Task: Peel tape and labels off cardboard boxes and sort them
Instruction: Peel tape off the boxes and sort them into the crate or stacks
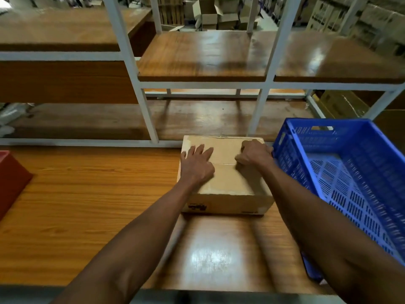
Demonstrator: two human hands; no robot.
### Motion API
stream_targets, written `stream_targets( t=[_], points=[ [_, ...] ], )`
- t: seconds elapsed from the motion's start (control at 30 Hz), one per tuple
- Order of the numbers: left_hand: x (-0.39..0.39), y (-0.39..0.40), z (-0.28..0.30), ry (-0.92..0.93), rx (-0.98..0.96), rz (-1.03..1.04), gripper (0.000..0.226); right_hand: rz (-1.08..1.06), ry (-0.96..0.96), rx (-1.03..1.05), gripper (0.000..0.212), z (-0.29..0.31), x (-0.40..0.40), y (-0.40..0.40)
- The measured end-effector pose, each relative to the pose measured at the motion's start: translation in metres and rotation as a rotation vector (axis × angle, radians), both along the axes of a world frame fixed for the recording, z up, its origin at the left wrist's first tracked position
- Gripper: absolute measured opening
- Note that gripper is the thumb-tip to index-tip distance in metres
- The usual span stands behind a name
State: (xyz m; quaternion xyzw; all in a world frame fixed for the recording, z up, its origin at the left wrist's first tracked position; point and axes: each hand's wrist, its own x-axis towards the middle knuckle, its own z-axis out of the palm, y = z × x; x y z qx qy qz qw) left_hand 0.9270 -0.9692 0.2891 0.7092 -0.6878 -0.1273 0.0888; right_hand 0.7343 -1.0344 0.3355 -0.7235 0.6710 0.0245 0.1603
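A closed brown cardboard box (228, 185) sits on the wooden table, its top flaps sealed with clear tape along the seam. My left hand (197, 164) lies flat on the left half of the lid, fingers spread and straight. My right hand (254, 153) is on the right half of the lid, fingers curled down at the centre seam. Whether they pinch the tape there is blurred. A black print marks the box's front face.
A blue perforated plastic crate (355, 172) stands tilted just right of the box. A red bin (11, 178) sits at the left edge. White metal shelving (144, 102) with wooden boards rises behind the table (87, 194). Cardboard boxes are stacked in the background.
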Motion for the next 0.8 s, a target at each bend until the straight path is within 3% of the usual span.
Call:
stream_targets(
  t=[0.13,0.2,0.3,0.37,0.47,0.53,0.63,0.8],
  points=[
    [-0.001,-0.016,0.023,-0.095,0.094,0.006,0.048,0.107,-0.123,0.183,0.047,0.009,0.002,-0.008],
    [0.003,-0.023,0.030,-0.143,0.185,-0.039,0.052,0.179,-0.119,0.248,0.063,0.002,0.002,0.006],
    [0.003,-0.023,0.040,-0.205,0.336,-0.082,0.065,0.176,-0.064,0.167,0.085,-0.008,-0.006,0.025],
    [-0.004,-0.013,0.047,-0.224,0.297,-0.059,0.065,0.159,-0.102,0.159,0.088,-0.009,-0.008,0.030],
    [-0.021,0.018,0.044,-0.207,0.143,-0.043,0.058,0.145,-0.122,0.142,0.086,-0.004,-0.006,0.030],
    [-0.032,0.037,0.036,-0.273,0.150,-0.099,0.043,0.136,-0.135,0.136,0.085,-0.005,-0.004,0.032],
    [-0.036,0.044,0.035,-0.383,0.181,-0.135,0.042,0.104,-0.143,0.122,0.081,-0.010,-0.004,0.036],
    [-0.031,0.041,0.042,-0.399,0.189,-0.178,0.044,0.056,-0.148,-0.075,0.044,-0.013,0.014,0.073]
  ],
)
